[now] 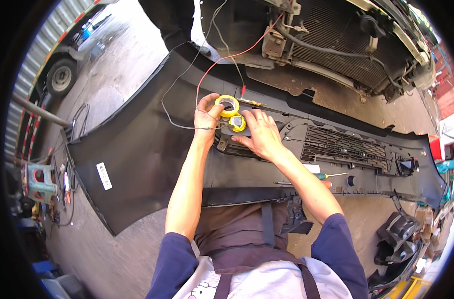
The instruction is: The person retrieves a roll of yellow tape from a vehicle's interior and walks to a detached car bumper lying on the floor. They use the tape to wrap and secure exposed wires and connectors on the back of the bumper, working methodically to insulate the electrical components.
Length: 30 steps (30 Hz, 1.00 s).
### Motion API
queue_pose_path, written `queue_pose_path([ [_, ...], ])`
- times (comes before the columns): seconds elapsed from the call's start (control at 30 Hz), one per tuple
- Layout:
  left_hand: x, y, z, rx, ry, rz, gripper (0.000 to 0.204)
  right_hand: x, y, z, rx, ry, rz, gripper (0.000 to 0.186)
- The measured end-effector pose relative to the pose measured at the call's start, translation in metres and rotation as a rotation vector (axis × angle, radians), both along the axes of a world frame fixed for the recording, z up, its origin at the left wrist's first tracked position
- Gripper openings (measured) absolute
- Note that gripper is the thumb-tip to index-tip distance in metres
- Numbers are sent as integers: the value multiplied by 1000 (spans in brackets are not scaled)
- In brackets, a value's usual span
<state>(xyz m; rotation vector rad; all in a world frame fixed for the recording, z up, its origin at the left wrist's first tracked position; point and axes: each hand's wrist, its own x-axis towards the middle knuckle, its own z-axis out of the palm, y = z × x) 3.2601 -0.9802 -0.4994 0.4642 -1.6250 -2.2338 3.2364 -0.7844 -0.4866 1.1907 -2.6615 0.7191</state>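
Note:
My left hand is closed on a roll of yellow tape, pinching its left side between thumb and fingers. Just below the roll sits a round part wrapped in yellow tape, with a grey centre. My right hand lies beside it, thumb and fingers spread apart around its right side; whether the fingertips press on it I cannot tell. Both hands are over the inner side of a large black car bumper. Thin black and red wires run down to the taped part.
A screwdriver lies on the bumper near my right forearm, left of a mesh grille. The car's exposed front with its radiator stands beyond. A green stool is at left, black plastic parts at lower right.

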Motion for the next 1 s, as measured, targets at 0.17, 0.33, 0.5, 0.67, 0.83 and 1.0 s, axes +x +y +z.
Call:
queue_pose_path([
  [0.17,13,-3,3,18,11,26,40,6,-2,-6,0,67,-32,71],
  [0.33,38,-8,8,-207,-22,14,44,5,-1,-7,15,53,-39,70],
  [0.5,56,-11,3,-251,8,-16,48,5,-1,-13,-31,64,-41,69],
  [0.67,86,3,9,-305,-175,43,48,5,0,-13,-56,69,-25,70],
  [0.83,100,16,10,-310,-146,-14,45,3,-1,-18,-84,72,-27,72],
  [1.0,104,35,18,-188,-163,-30,46,0,3,-17,-127,18,21,69],
])
